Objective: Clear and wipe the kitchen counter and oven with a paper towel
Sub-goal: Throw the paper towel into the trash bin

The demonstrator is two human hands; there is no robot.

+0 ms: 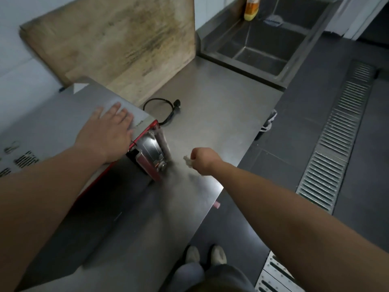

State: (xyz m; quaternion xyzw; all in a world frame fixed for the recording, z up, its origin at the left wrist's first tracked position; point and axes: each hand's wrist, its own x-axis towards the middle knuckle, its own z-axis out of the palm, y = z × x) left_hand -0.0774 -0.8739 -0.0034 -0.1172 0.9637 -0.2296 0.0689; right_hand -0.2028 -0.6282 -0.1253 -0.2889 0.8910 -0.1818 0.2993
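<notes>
two hands are at work. left hand (pixel 105 131) lies flat w/ fingers spread on top of the oven (pixel 69 123), pressing down on it. right hand (pixel 202 161) is curled tight round a scrunched paper towel (pixel 188 161), low over the steel surface (pixel 210 114) just beside the oven's front corner.

step now, i think: wiping the surface next to the oven, w/ the oven held steady or maybe about to be pushed aside. next move prob needs the towel pressed flat on the metal and rubbed along the oven's edge, where there's a dull smeary patch. left hand should hold firm so the oven doesn't slide.

count:
- 1 oven, red front, silver top
- 1 paper towel, in the right hand
- 1 big wooden board (pixel 117 43), leaning on the wall behind
- 1 black cord (pixel 162 108) w/ plug, looped on the surface, touching nothing else
- 1 sink (pixel 263 49) at the far end
- 1 orange bottle (pixel 251 7) by the sink
- 2 shoes (pixel 205 255) on the floor
</notes>
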